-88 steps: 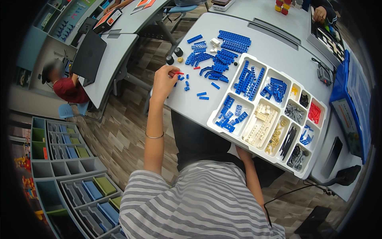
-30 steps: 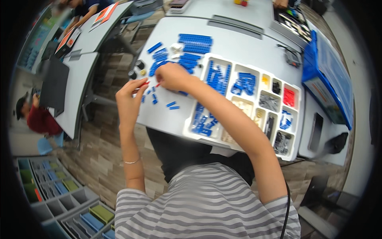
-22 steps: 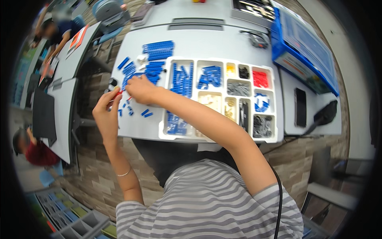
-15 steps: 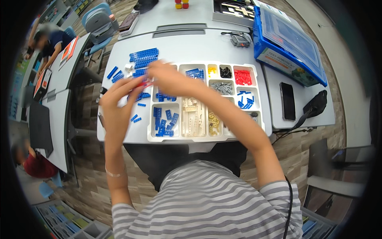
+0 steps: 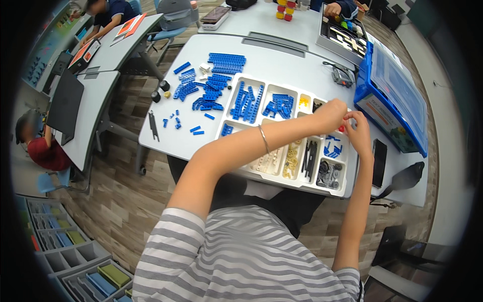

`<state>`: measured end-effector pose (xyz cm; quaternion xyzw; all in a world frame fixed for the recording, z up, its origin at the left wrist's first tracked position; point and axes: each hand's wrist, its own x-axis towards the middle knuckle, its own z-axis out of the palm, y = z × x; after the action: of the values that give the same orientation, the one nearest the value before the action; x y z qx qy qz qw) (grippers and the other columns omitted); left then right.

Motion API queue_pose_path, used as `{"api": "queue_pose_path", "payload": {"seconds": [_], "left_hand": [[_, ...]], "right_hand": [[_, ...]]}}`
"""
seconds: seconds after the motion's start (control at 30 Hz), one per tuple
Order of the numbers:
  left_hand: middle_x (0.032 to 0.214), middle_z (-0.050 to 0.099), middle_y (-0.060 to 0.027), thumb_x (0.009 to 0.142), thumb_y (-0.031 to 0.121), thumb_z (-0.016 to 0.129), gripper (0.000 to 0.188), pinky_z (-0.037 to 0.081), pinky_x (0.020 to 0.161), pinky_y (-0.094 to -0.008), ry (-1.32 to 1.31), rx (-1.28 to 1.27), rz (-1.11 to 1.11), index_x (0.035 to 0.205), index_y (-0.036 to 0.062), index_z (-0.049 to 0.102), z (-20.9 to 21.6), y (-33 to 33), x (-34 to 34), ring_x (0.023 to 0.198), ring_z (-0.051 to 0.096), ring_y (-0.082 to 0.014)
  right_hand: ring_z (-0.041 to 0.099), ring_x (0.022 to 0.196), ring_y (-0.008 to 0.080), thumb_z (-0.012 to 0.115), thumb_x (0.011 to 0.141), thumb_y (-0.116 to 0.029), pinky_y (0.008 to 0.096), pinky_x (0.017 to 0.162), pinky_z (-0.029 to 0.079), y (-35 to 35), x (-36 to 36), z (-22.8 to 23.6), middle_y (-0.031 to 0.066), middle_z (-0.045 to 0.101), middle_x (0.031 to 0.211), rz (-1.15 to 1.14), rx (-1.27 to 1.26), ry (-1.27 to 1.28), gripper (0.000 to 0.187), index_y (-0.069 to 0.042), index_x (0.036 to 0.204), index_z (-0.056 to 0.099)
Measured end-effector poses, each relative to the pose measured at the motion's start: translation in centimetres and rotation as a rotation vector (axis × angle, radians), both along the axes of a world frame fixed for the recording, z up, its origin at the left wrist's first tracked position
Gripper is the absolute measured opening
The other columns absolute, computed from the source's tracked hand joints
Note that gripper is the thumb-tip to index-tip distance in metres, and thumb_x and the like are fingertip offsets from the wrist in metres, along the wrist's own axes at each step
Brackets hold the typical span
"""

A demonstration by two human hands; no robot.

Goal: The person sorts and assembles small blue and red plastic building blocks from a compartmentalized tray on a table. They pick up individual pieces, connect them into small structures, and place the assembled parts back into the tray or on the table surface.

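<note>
Over sorting tray [image 5: 236, 132], both hands [image 5: 344, 121] meeting

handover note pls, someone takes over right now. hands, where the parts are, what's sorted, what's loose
Left hand: reached across the white sorting tray, closed at its far right end over the compartment with red parts. What it grips is too small to tell.
Right hand: beside the left, fingers curled at the same spot; any part in it is hidden.
Already in the tray: blue beams, yellow, tan, black, grey and red pieces in separate compartments.
Still loose on the grey table: a pile of blue beams, small scattered blue pieces, black wheels, a black beam.
The blue storage box sits to the right.
</note>
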<state>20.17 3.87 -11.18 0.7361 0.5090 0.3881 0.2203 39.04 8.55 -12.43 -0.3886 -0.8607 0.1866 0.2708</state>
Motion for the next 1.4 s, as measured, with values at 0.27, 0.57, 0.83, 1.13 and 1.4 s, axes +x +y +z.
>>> {"api": "queue_pose_path", "payload": {"seconds": [0.27,0.57,0.83,1.13,1.4], "left_hand": [[0.097,0.072,-0.0254,0.09,0.011,0.07,0.028,0.057,0.079,-0.0419,0.079,0.259,0.186,0.116,0.0028,0.075,2.5,-6.8,-8.3,0.09,0.07,-0.0381],[0.102,0.074,-0.0173,0.083,0.006,0.074,0.023,0.055,0.093,-0.0408,0.351,-0.215,0.591,0.105,0.0,0.078,2.5,-14.1,-26.4,0.102,0.069,-0.0326],[0.097,0.067,-0.0095,0.083,0.014,0.076,0.013,0.052,0.093,-0.0407,0.649,-0.054,0.536,0.091,0.0044,0.078,-0.6,-12.4,-25.6,0.108,0.061,-0.0297],[0.095,0.072,-0.0081,0.087,0.01,0.072,0.014,0.053,0.085,-0.0403,0.641,-0.018,0.49,0.1,0.0056,0.069,-0.8,-9.6,-26.6,0.098,0.064,-0.0271],[0.092,0.069,-0.0102,0.087,0.005,0.07,0.016,0.051,0.084,-0.0389,0.592,0.062,0.471,0.102,0.0029,0.067,-2.4,-9.0,-26.7,0.095,0.062,-0.028]], "right_hand": [[0.064,0.105,0.0305,0.063,0.087,0.003,0.0388,0.093,0.048,0.0,-0.1,-1.1,0.0128,0.069,0.106,-0.001,-0.036,0.031,0.021,-0.002,0.107,0.067],[0.063,0.119,0.0218,0.057,0.09,0.008,0.0325,0.097,0.05,1.6,4.2,-1.5,0.0093,0.07,0.122,-0.132,-0.157,0.106,0.029,-0.002,0.114,0.069],[0.062,0.122,0.0223,0.06,0.099,-0.005,0.0334,0.11,0.042,0.2,4.7,-2.7,0.0122,0.07,0.126,-0.061,-0.195,0.329,0.014,0.003,0.105,0.07],[0.064,0.119,0.0239,0.057,0.096,0.002,0.0324,0.105,0.045,-1.4,2.4,-3.7,0.0121,0.071,0.123,-0.121,-0.062,0.414,0.016,0.001,0.104,0.07],[0.063,0.121,0.0244,0.06,0.095,0.003,0.0322,0.109,0.043,-2.0,1.6,-4.3,0.0132,0.069,0.127,-0.147,-0.159,0.576,0.015,0.003,0.105,0.071]]}}
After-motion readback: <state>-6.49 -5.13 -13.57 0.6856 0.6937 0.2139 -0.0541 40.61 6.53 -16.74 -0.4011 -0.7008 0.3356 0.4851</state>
